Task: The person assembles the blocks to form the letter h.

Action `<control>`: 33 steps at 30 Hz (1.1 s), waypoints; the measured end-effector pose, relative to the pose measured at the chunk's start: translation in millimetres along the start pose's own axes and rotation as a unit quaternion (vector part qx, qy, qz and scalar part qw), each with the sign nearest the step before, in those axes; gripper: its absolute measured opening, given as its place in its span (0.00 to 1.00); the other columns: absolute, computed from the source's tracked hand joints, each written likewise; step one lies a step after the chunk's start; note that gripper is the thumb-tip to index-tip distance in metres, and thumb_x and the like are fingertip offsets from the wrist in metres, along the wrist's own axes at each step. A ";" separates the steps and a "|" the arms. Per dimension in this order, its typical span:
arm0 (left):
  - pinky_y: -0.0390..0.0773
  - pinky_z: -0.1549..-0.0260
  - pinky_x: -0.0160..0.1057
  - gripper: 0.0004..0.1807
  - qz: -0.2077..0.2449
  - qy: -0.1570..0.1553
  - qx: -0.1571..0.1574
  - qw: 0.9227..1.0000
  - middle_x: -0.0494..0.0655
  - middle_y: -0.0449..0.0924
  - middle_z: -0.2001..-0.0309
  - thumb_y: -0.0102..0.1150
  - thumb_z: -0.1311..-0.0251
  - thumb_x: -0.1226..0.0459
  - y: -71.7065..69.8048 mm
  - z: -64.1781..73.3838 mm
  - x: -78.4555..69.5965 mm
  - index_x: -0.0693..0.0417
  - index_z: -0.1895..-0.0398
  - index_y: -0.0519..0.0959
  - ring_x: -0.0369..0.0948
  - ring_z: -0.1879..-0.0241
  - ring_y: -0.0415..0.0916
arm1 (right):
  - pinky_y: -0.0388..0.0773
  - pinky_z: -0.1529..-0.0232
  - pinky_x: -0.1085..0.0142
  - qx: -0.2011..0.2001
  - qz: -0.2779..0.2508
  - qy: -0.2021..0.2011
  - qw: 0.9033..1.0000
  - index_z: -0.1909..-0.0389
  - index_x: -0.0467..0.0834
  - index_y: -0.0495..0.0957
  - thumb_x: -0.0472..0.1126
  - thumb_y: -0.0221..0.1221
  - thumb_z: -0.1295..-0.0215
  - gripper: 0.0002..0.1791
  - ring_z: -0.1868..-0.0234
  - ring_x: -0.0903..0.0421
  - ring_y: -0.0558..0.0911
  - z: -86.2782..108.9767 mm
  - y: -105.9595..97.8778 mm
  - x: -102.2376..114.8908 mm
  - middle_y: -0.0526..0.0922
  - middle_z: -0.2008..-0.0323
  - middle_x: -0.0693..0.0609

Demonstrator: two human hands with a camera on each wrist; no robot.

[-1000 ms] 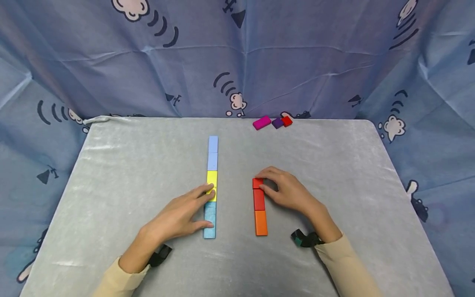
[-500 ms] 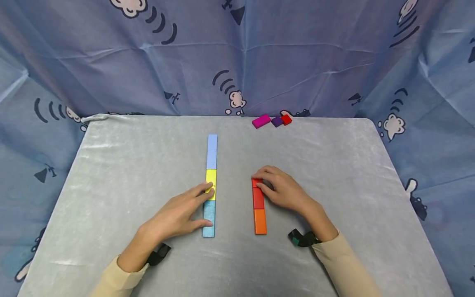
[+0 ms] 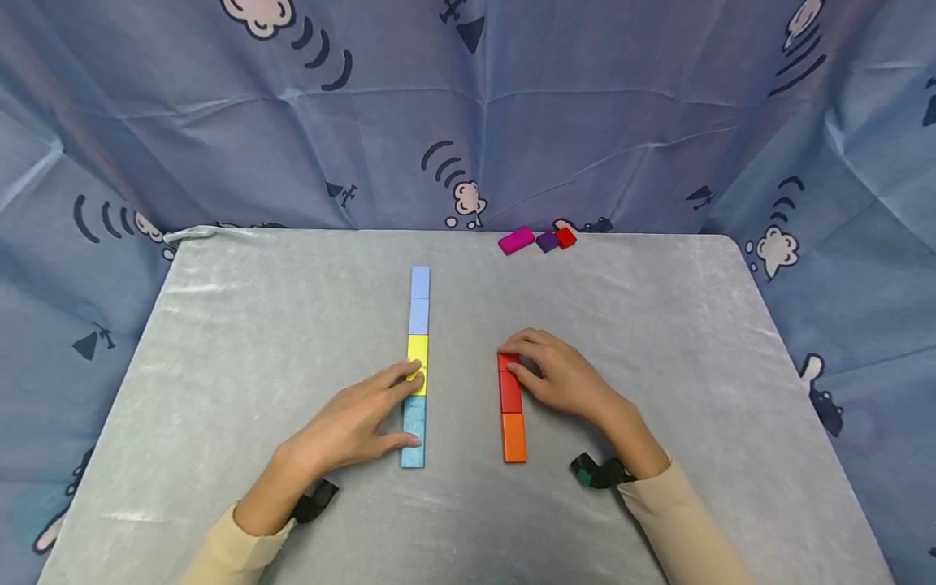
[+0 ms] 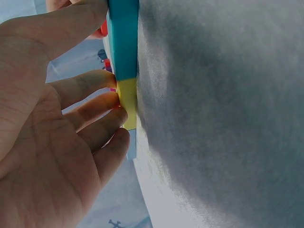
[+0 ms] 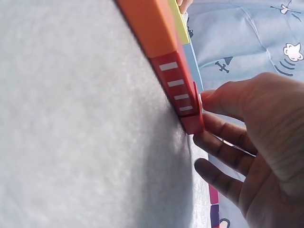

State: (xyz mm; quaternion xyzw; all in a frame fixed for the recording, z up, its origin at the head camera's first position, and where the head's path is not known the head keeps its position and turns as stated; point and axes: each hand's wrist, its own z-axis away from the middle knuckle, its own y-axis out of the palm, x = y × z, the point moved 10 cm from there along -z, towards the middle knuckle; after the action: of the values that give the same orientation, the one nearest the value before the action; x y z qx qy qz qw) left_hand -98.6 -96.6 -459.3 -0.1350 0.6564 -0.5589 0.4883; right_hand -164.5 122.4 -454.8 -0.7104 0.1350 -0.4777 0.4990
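Two rows of blocks lie on the table. In the left row are two light blue blocks (image 3: pixel 420 283), then yellow (image 3: pixel 418 347), then teal (image 3: pixel 414 419) nearest me. My left hand (image 3: pixel 351 426) rests beside it with fingers spread, fingertips on the yellow part and thumb over the teal one. The right row has a small red block (image 3: pixel 505 363) at its far end, a longer red block (image 5: pixel 176 84) with white marks on its side, and an orange block (image 3: pixel 514 439). Thumb and fingers of my right hand (image 3: pixel 563 378) pinch the small red block, partly covering it.
Near the table's far edge lie a magenta block (image 3: pixel 517 240), a purple block (image 3: pixel 547 242) and another red block (image 3: pixel 565 237). A printed blue curtain (image 3: pixel 607 122) hangs behind and along both sides of the grey table (image 3: pixel 658 309). Dark straps sit at both wrists.
Fingers of the right hand have edged slightly left over the small red block. The left hand and both rows stay where they were.
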 end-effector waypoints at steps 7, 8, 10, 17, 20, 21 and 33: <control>0.75 0.27 0.55 0.46 0.002 -0.002 0.001 1.000 0.54 0.63 0.18 0.75 0.39 0.48 1.0 -0.1 -0.3 0.58 0.22 0.69 0.52 0.19 0.63 | 0.81 0.33 0.48 -0.013 0.012 -0.009 1.000 0.41 0.42 0.85 0.38 0.65 0.27 0.16 0.38 0.49 0.84 2.3 -5.2 5.8 0.85 0.42 0.49; 0.75 0.27 0.55 0.46 0.004 -0.002 0.001 1.000 0.54 0.63 0.18 0.75 0.39 0.48 1.4 -0.6 -0.5 0.58 0.22 0.69 0.52 0.19 0.63 | 0.81 0.33 0.48 -0.015 0.013 -0.010 1.000 0.41 0.42 0.86 0.38 0.66 0.27 0.16 0.38 0.49 0.84 2.5 -6.7 7.0 0.85 0.42 0.49; 0.76 0.28 0.55 0.47 0.004 -0.001 0.000 1.000 0.54 0.63 0.18 0.76 0.39 0.48 1.8 -1.1 -1.1 0.59 0.22 0.69 0.52 0.19 0.63 | 0.82 0.32 0.49 -0.018 0.016 -0.010 1.000 0.42 0.43 0.86 0.39 0.66 0.28 0.16 0.38 0.50 0.84 3.1 -9.5 9.2 0.85 0.42 0.49; 0.75 0.26 0.54 0.47 0.010 -0.009 0.008 1.000 0.53 0.62 0.18 0.75 0.39 0.47 3.2 -2.4 0.4 0.58 0.21 0.68 0.51 0.18 0.62 | 0.82 0.32 0.47 -0.020 0.026 -0.020 0.999 0.42 0.41 0.86 0.38 0.67 0.29 0.17 0.38 0.48 0.84 7.5 -15.4 19.6 0.86 0.41 0.48; 0.74 0.26 0.54 0.48 0.012 -0.014 0.011 1.000 0.52 0.62 0.17 0.75 0.39 0.46 2.9 -2.4 2.0 0.57 0.21 0.68 0.50 0.18 0.61 | 0.81 0.32 0.46 -0.014 0.026 -0.029 0.999 0.40 0.41 0.86 0.37 0.67 0.29 0.18 0.37 0.47 0.84 11.3 -12.8 24.9 0.86 0.41 0.48; 0.75 0.27 0.54 0.48 0.009 -0.013 0.009 1.000 0.53 0.62 0.18 0.76 0.39 0.47 2.6 -2.4 2.2 0.58 0.21 0.68 0.51 0.18 0.62 | 0.81 0.32 0.46 -0.012 0.025 -0.031 0.999 0.40 0.40 0.85 0.37 0.67 0.29 0.18 0.37 0.47 0.84 12.7 -11.3 26.3 0.86 0.41 0.48; 0.76 0.28 0.54 0.47 0.003 -0.003 0.003 1.000 0.53 0.63 0.18 0.76 0.39 0.47 0.3 -0.9 -0.4 0.58 0.21 0.69 0.51 0.19 0.64 | 0.78 0.30 0.44 -0.015 0.041 -0.026 0.999 0.38 0.41 0.85 0.42 0.70 0.31 0.22 0.33 0.45 0.82 30.8 -1.7 34.5 0.85 0.35 0.46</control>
State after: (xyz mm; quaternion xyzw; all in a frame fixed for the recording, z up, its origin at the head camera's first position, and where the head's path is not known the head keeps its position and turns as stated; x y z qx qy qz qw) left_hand -99.0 -95.7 -459.4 -0.1333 0.6540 -0.5587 0.4923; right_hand -122.5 118.0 -435.9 -0.7237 0.1579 -0.4361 0.5110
